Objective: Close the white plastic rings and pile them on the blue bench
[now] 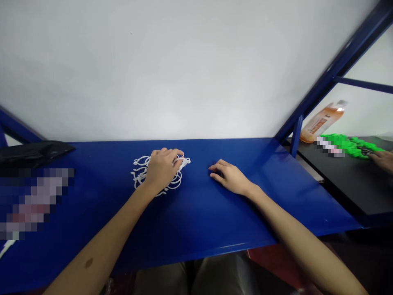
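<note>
A small pile of white plastic rings [139,172] lies on the blue table [196,217] near the back wall. My left hand [162,167] rests on top of the pile, fingers curled and closed on some of the rings. My right hand [229,177] lies a short way to the right on the bare blue surface, palm down, fingers bent loosely and slightly apart, with nothing visible in it.
A black bag [30,152] sits at the back left. Beyond the blue frame post [296,135] stands a black table with an orange drink bottle [324,121], a heap of green plastic parts [350,145] and another person's hand [383,159].
</note>
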Available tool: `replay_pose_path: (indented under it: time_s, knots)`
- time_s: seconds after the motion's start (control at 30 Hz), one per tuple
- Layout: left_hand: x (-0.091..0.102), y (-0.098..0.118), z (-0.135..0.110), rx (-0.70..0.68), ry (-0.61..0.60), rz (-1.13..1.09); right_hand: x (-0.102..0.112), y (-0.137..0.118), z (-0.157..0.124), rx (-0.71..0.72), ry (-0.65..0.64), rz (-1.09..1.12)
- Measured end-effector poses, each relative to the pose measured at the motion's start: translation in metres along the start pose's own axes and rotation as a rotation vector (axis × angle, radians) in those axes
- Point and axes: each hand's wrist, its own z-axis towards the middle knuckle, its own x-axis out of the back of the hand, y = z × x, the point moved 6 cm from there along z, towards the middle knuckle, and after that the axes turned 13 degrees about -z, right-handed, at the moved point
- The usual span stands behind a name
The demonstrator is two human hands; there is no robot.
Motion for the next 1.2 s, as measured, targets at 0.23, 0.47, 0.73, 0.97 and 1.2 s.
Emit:
replay_pose_path:
  time_s: [0.23,0.47,0.73,0.97,1.2]
  knots:
    - [-0.002,-0.006,0.001,0.034,-0.047,-0.117,0.0,0.0,-0.001,-0.009,-0.011,-0.012]
    - [0.0,-0.002,-0.003,-0.15,-0.05,-0.143,0.0,-0.001,-0.001,-0.022,-0.032,-0.012]
    - [0.02,-0.005,0.004,-0.05,0.092,-0.304,0.001,-0.001,-0.001,-0.021,-0.039,-0.005]
    - [0.007,0.025,-0.006,0.084,-0.054,-0.579,0.007,-0.013,-0.001,0.027,0.067,0.073]
    - [-0.011,0.054,-0.019,0.181,-0.229,-0.808,0.012,-0.041,-0.01,0.045,0.161,0.274]
